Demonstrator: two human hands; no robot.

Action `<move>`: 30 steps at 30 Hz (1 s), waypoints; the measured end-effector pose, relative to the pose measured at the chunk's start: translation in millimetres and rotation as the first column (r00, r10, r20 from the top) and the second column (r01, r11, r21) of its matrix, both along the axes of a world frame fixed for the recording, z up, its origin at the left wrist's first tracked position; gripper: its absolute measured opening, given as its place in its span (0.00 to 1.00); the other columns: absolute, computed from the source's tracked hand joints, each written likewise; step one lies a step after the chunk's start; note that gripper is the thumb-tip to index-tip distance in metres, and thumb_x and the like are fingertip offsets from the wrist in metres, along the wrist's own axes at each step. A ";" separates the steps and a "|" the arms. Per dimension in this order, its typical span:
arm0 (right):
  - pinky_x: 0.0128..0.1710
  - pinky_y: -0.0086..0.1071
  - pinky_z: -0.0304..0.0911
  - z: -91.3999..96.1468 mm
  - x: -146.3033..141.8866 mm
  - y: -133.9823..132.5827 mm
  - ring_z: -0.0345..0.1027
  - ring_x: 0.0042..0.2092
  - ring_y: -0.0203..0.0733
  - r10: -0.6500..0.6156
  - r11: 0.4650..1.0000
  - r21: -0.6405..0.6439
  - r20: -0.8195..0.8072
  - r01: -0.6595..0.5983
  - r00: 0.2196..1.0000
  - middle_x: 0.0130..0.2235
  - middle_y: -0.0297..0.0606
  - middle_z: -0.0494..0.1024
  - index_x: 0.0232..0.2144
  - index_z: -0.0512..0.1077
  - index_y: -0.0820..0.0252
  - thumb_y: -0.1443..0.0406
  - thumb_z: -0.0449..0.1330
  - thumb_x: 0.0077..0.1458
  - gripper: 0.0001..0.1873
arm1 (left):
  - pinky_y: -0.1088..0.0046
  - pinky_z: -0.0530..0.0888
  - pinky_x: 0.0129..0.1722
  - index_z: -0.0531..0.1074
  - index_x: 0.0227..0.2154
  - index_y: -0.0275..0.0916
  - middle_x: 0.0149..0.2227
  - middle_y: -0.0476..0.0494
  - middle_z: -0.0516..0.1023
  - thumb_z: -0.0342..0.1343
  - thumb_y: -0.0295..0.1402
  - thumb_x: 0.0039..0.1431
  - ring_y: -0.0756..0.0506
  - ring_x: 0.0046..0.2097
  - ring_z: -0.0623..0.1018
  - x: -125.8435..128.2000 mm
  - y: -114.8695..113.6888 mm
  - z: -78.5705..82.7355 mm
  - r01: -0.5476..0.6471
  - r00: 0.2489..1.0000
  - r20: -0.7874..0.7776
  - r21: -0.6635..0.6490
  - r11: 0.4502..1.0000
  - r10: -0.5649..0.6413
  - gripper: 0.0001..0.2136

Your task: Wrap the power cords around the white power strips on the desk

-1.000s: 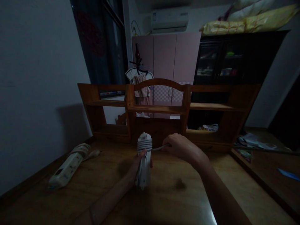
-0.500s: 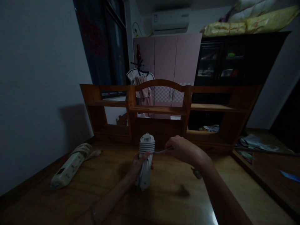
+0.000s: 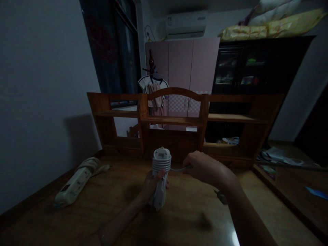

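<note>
My left hand [image 3: 151, 184] is wrapped round a white power strip [image 3: 161, 194], held up above the wooden desk with its back side towards me. Several turns of white cord [image 3: 162, 163] circle its upper part, just above my left thumb. From these coils a length of cord runs to the right into my right hand [image 3: 202, 167], whose fingers are closed on it. The cord's plug [image 3: 220, 197] hangs below my right wrist, partly behind the forearm. A second white power strip [image 3: 74, 186] lies on the desk at the left, with cord wound round its far end.
The wooden desk [image 3: 123, 212] has a low shelf unit [image 3: 174, 120] along its back. A wall [image 3: 46, 102] borders it on the left. At the right, beyond the desk's raised edge, lie plastic bags [image 3: 279, 157] and a blue item [image 3: 316, 192].
My right hand has moved slightly right and down, the cord still running from it to the strip. The plug has swung right and lower. The held strip has shifted slightly right.
</note>
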State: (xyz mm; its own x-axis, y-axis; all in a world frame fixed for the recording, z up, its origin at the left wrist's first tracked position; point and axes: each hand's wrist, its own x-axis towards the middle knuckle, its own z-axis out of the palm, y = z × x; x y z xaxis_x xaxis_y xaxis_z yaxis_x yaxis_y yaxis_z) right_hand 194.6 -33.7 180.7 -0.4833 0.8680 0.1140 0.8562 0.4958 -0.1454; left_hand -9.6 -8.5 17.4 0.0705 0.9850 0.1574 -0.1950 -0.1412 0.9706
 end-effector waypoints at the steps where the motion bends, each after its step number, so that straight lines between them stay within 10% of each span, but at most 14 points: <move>1: 0.30 0.28 0.56 0.1 -0.1 0.5 0.71 0.35 0.42 0.001 1.000 -0.001 -0.002 -0.001 1.000 0.35 0.40 0.78 0.33 0.78 0.55 0.65 0.59 0.51 0.08 | 0.74 0.70 0.22 0.72 0.29 0.33 0.24 0.41 0.76 0.56 0.49 0.52 0.47 0.23 0.76 0.2 -0.7 0.7 -0.012 1.000 0.000 0.002 1.000 0.012 0.19; 14: 0.29 0.28 0.56 0.3 -1.0 6.3 0.72 0.32 0.40 0.048 0.998 -0.036 -0.013 -0.048 0.999 0.31 0.40 0.79 0.30 0.79 0.57 0.66 0.59 0.51 0.08 | 0.73 0.71 0.23 0.71 0.29 0.34 0.24 0.42 0.76 0.57 0.47 0.52 0.46 0.23 0.76 1.7 -0.7 -1.0 -0.105 0.994 0.009 0.048 0.993 0.105 0.18; 25: 0.29 0.28 0.56 -1.7 3.4 13.5 0.71 0.33 0.40 0.030 0.998 -0.057 0.036 -0.028 0.999 0.32 0.39 0.79 0.31 0.79 0.57 0.68 0.59 0.50 0.08 | 0.74 0.69 0.22 0.71 0.28 0.32 0.22 0.41 0.75 0.53 0.49 0.55 0.47 0.22 0.74 1.4 10.3 -21.9 0.178 0.981 0.099 -0.138 0.974 -0.165 0.20; 30: 0.29 0.28 0.55 -3.1 9.8 19.5 0.72 0.34 0.41 0.007 1.000 -0.030 0.025 -0.007 1.000 0.32 0.40 0.78 0.31 0.78 0.58 0.69 0.58 0.49 0.09 | 0.71 0.72 0.36 0.74 0.40 0.28 0.35 0.35 0.79 0.57 0.35 0.52 0.44 0.35 0.78 -6.5 4.8 -16.0 0.463 0.876 0.281 -0.266 0.846 -0.391 0.15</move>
